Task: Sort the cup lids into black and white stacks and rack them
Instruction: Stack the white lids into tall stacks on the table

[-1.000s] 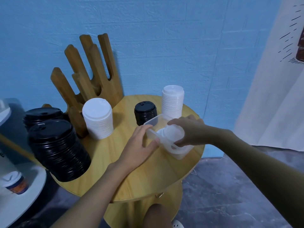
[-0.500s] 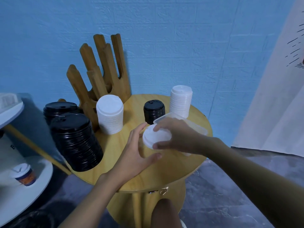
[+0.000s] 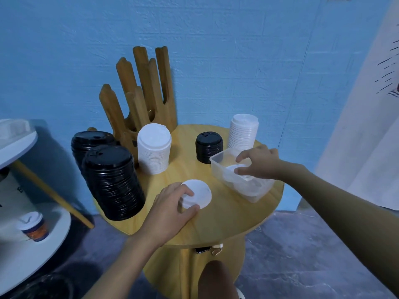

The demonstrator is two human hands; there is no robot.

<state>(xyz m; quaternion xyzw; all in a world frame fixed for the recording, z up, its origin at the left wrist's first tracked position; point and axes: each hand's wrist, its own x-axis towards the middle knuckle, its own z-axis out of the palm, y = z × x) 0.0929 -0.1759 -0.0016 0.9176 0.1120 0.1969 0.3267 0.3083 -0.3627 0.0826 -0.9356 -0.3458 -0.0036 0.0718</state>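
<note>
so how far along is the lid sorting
Done: black stacks and white stacks stand sorted on the table. In hand: left hand grips a loose white lid; right hand pinches another lid inside the clear tub. Left: emptying the tub, then loading the wooden rack.

This looks like a café or drinks-shop corner. A round wooden desk (image 3: pixel 216 223) against a blue painted brick wall (image 3: pixel 237 50) carries tall stacks of black lids (image 3: pixel 112 182) and white lids (image 3: pixel 153 152) beside a wooden rack (image 3: pixel 149 89). A lidded paper coffee cup (image 3: pixel 34 226) stands on a white shelf (image 3: pixel 32 253) at left.
</note>
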